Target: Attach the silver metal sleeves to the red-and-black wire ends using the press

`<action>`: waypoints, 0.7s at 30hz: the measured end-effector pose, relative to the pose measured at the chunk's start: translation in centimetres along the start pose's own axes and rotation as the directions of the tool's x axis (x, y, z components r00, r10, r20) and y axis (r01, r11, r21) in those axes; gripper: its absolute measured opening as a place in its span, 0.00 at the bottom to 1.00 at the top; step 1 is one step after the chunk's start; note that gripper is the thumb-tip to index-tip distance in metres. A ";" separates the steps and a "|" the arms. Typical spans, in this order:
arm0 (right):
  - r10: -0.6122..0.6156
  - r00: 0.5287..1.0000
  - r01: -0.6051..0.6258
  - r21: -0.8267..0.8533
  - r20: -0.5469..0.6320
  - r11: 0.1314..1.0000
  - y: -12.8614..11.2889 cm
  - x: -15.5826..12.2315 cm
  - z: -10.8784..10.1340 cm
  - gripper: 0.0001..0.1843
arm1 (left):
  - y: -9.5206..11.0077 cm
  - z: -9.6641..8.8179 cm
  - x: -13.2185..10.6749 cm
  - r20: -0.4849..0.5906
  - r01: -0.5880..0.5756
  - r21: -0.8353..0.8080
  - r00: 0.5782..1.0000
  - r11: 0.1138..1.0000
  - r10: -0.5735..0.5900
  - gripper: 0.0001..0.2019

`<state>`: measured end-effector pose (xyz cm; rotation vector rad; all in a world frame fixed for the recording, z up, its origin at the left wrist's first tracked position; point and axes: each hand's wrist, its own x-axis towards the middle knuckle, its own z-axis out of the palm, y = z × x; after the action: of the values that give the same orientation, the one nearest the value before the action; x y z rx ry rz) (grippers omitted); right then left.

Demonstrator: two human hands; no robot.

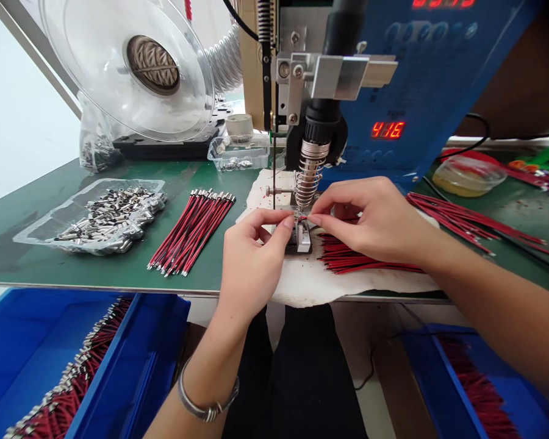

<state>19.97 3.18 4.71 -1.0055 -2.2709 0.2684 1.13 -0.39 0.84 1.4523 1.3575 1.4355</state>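
My left hand [258, 253] is closed, thumb and forefinger pinched at the small metal fixture under the soldering iron; what lies between those fingertips is too small to make out. Just to the right, my right hand [370, 216] pinches a red and black wire [304, 217], its end reaching towards my left fingertips. The soldering iron [310, 171], wrapped in a coiled spring, points down right above both hands. Below the fingers sits the fixture's pale metal block [304, 238]. A bundle of red and black wires [348, 256] lies partly beneath my right hand.
A plastic tray of metal connectors [25, 235] and a bundle of wires with metal ends [192, 231] lie left. Behind stands a blue control box [393, 91]. Blue bins [137, 366] with wires sit below the table. More wires [466, 219] lie right.
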 end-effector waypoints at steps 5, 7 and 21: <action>-0.005 1.000 0.005 0.001 0.012 1.000 0.1 0.0 0.0 0.06 | 0.0 -0.1 0.0 0.004 -0.001 0.002 1.000 1.000 0.001 0.07; -0.005 1.000 0.005 -0.001 0.016 1.000 0.1 -0.1 -0.1 0.06 | -0.1 -0.1 0.0 0.005 0.003 0.000 1.000 1.000 -0.003 0.07; 0.093 0.994 -0.095 0.046 0.052 0.994 -0.2 0.2 -0.1 0.08 | 0.2 0.1 -0.1 -0.003 0.007 0.005 1.000 1.000 -0.007 0.06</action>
<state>19.81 3.15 4.98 -1.0935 -2.2534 0.3900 1.24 -0.50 1.00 1.4477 1.3672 1.4318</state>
